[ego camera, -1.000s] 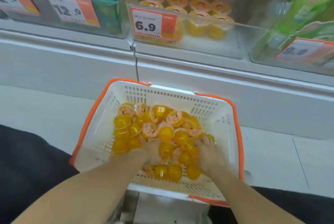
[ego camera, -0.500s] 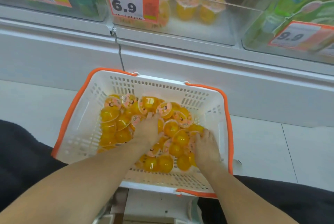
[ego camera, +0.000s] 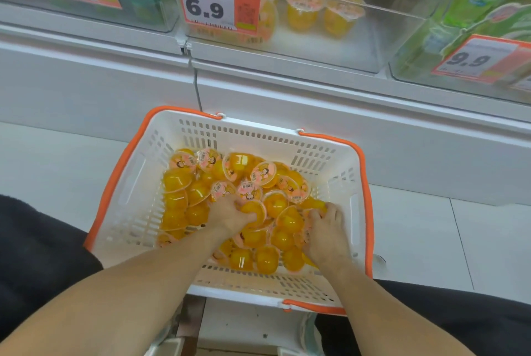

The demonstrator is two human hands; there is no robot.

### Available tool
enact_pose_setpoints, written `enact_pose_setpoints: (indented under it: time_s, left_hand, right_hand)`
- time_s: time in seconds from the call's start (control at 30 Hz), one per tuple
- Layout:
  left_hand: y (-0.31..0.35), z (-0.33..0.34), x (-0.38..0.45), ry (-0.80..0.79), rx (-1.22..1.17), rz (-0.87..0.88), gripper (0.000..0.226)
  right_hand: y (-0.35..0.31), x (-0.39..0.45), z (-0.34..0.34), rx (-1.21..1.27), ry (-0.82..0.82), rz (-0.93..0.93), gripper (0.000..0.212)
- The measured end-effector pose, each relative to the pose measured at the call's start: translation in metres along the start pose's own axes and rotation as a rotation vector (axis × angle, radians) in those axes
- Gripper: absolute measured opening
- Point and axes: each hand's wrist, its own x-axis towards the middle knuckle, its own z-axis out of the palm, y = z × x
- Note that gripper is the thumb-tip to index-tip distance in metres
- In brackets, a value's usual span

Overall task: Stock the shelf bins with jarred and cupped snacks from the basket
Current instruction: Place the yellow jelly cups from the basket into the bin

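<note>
Both hands were down in the basket (ego camera: 135, 183): left hand (ego camera: 230, 213) fingers curled around one cup (ego camera: 254, 210), right hand (ego camera: 323, 229) fingers closing on another, probably gathering cups for the clear bin (ego camera: 382, 39) above.

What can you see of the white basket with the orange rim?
The basket is white slotted plastic with an orange rim and folded-down orange handles. It sits upright below the shelf bins, on a low support between the person's legs. Yellow jelly cups cover its bottom. The left hand and right hand reach inside, grasping cups.
</note>
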Motion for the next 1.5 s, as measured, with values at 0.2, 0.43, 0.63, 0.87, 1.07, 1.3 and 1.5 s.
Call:
enact_pose_setpoints:
  time_s: [0.2,0.43,0.63,0.87,1.07,1.3,1.5]
  left_hand:
    - [0.026,-0.040,-0.020,-0.560,-0.822,-0.261,0.035]
    - [0.094,-0.079,-0.041,-0.624,-1.079,-0.185,0.038]
    - [0.180,-0.166,-0.063,-0.679,-0.575,0.158,0.059]
    - [0.241,-0.207,-0.105,-0.450,-0.261,0.443,0.031]
    - [0.232,-0.204,-0.112,-0.324,-0.489,0.495,0.023]
    - [0.232,-0.192,-0.115,-0.319,-0.626,0.436,0.024]
    - [0.243,-0.204,-0.110,-0.345,-0.844,0.295,0.034]
  right_hand:
    - [-0.009,0.011,-0.038,0.378,0.069,0.157,0.071]
    - [-0.037,0.054,-0.154,0.996,0.108,0.055,0.054]
    - [-0.050,0.052,-0.305,0.562,0.152,-0.355,0.074]
    - [-0.067,0.050,-0.358,0.587,0.270,-0.569,0.079]
    - [-0.076,0.059,-0.363,1.141,0.277,-0.544,0.040]
    - [-0.076,0.066,-0.372,1.265,0.289,-0.269,0.006]
    - [-0.069,0.099,-0.404,1.067,0.691,-0.301,0.006]
